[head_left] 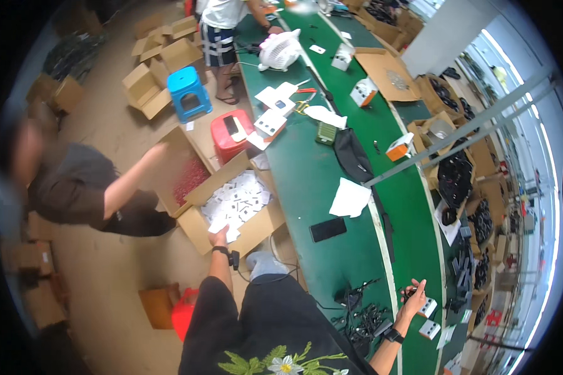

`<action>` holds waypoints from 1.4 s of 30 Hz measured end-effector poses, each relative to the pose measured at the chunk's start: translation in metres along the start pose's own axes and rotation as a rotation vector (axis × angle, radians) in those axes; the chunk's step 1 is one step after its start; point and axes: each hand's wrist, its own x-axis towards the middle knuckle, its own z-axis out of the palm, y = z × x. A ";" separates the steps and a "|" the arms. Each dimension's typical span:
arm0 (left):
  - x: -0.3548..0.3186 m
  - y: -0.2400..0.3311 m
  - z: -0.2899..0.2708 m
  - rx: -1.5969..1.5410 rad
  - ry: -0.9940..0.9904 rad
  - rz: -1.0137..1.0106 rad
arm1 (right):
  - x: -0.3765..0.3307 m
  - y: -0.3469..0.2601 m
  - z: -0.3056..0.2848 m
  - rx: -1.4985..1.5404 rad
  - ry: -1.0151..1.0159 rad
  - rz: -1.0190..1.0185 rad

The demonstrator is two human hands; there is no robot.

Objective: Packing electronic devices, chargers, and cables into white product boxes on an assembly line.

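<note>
My left hand [218, 237] is at the near edge of an open cardboard carton [197, 231], its fingers closed on white paper slips [233, 234]. Many more such slips, marked in black, fill the carton [238, 199]. On the right, my right hand [413, 299] is above the green conveyor belt, fingers curled round a small dark item too unclear to name. Beside that hand lie a small white box [428, 307] with dark round marks and a second white box [430, 329]. A tangle of black cables [364, 319] lies on the green table to its left.
A black phone [328, 230], white paper [349, 197] and black pouch [353, 155] lie ahead. A white fan [280, 50] is farther off. A person in dark clothes [84, 187] leans in at left, near a carton of red items [191, 180]. A blue stool [188, 94] stands behind.
</note>
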 end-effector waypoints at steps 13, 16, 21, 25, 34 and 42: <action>0.118 -0.042 0.033 0.104 0.190 -0.350 | -0.056 -0.005 0.030 -0.259 0.028 -0.014; 0.156 -0.037 -0.008 0.111 0.226 -0.085 | -0.075 -0.007 0.055 -0.163 0.012 0.051; 0.060 -0.063 0.033 0.568 -0.334 -0.199 | -0.091 -0.010 0.038 -0.169 0.175 0.051; 0.069 -0.017 -0.051 0.375 -0.815 -0.470 | -0.099 0.012 0.053 -0.050 0.002 0.201; 0.036 0.096 -0.034 0.666 -0.523 -0.150 | -0.056 0.128 0.042 0.352 -0.011 0.608; -0.151 0.184 0.078 0.552 -0.685 0.276 | 0.034 0.189 0.021 0.499 -0.100 0.697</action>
